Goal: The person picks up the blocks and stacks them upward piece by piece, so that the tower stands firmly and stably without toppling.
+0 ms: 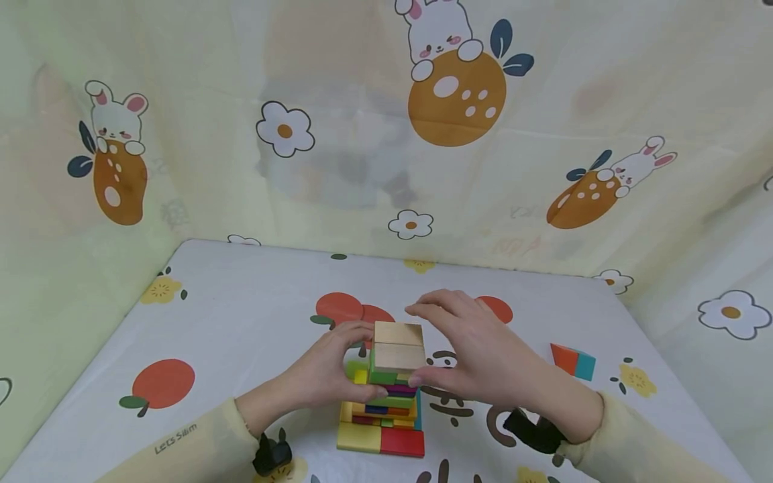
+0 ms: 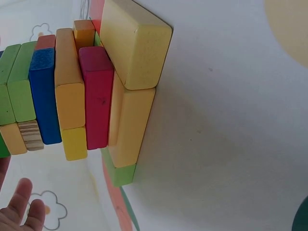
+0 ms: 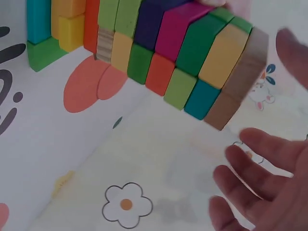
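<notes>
A tower of coloured wooden blocks [image 1: 392, 402] stands on the white cloth, topped by two plain wood blocks [image 1: 398, 355] side by side. Wide yellow [image 1: 359, 437] and red [image 1: 402, 443] blocks form the front of its base. My left hand [image 1: 326, 365] is at the tower's left side, thumb reaching across the front and fingers behind. To the right, my right hand [image 1: 477, 342] is held with fingers spread and arched, its thumb tip close to the upper blocks. Nothing lies between the right hand's fingers in the right wrist view, where the tower's layered side [image 3: 173, 57] shows.
An orange-red [image 1: 564, 359] and teal [image 1: 584, 366] block piece lies on the cloth at the right. The patterned cloth [image 1: 241, 322] ends at a back edge, where a printed curtain [image 1: 350, 188] hangs. Dark straps [image 1: 534, 431] sit around both wrists.
</notes>
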Demonstrator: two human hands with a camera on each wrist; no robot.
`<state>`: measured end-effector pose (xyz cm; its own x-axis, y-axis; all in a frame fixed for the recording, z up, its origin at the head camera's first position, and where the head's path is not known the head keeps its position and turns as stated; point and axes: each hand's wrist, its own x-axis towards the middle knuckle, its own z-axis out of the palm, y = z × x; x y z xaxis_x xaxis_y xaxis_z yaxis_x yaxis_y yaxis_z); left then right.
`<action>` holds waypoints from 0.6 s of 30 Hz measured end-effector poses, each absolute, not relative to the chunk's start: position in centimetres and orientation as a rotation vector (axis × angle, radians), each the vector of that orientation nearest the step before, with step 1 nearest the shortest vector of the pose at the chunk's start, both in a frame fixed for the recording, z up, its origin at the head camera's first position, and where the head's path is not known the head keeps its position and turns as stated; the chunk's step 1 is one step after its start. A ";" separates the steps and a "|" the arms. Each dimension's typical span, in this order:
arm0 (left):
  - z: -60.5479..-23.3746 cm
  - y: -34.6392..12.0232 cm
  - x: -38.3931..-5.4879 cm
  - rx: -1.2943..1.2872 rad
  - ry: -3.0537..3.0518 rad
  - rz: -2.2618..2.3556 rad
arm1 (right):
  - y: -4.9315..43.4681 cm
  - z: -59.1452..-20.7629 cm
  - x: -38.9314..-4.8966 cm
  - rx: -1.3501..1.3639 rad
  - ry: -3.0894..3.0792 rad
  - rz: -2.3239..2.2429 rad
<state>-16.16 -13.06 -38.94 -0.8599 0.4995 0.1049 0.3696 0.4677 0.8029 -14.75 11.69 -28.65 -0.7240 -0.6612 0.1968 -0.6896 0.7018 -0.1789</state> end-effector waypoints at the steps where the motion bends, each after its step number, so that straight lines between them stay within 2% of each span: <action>1: -38.9 -13.1 -16.2 0.764 2.566 1.347 | 11.7 -28.8 -15.0 1.122 -2.805 0.376; 18: -39.0 -13.1 -16.2 0.759 2.564 1.342 | 11.1 -29.9 -16.0 1.126 -2.910 0.398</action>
